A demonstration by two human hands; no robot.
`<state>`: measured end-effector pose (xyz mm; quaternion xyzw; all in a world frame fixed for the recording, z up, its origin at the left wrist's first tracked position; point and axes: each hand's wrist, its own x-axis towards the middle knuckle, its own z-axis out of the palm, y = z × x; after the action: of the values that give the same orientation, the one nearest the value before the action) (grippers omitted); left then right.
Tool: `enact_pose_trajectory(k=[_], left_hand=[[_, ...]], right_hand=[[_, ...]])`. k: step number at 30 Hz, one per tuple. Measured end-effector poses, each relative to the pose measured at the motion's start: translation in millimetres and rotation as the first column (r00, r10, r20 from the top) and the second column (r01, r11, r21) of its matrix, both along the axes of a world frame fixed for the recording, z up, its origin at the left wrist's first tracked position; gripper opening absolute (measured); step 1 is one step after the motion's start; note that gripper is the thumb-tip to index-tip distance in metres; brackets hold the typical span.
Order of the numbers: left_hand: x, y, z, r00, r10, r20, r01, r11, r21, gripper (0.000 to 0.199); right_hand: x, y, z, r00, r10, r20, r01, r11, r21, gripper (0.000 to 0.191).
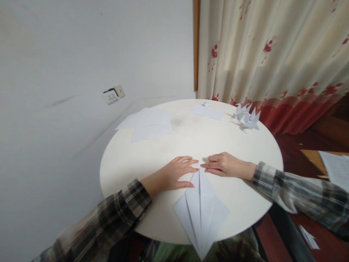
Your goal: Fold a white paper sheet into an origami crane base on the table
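A white sheet of paper point(208, 203), folded into a long kite-like shape with creases running along it, lies on the round table. Its narrow top points away from me and its lower tip hangs over the front edge. My left hand point(177, 173) rests across the upper left part of the paper, palm down, with thumb and fingers apart. At the narrow top, the curled fingers of my right hand point(222, 164) press together on the paper's right side. The fingertips of both hands almost meet there.
On the white table point(120, 171), several loose sheets point(151, 122) lie at the back left. Another sheet point(208, 112) with a small folded paper piece point(206, 103) is at the back. Folded paper cranes point(250, 119) stand back right. Wall left, curtain point(245, 54) behind.
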<state>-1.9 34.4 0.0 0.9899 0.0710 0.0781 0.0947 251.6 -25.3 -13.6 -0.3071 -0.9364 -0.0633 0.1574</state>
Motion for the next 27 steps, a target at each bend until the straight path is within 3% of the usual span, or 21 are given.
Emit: enact_pose_trajectory(k=[14,21,27], left_hand=[[2,3,3.1,0.999,-0.028,-0.041,0.026,0.998,-0.049,0.051],[0,-4,6.3,0.997,0.01,-0.08,-0.01,1.0,0.001,0.048],[1,-6,6.2,0.991,0.074,-0.11,-0.074,0.997,0.008,0.047]], right_hand=[[-3,-4,-0.3,1.0,0.007,-0.005,-0.007,1.0,-0.013,0.034],[-1,-1,0.8,1.0,-0.004,-0.005,0.004,1.0,-0.018,0.034],[-8,-1,9.7,0.994,-0.106,-0.013,0.105,0.994,-0.035,0.031]])
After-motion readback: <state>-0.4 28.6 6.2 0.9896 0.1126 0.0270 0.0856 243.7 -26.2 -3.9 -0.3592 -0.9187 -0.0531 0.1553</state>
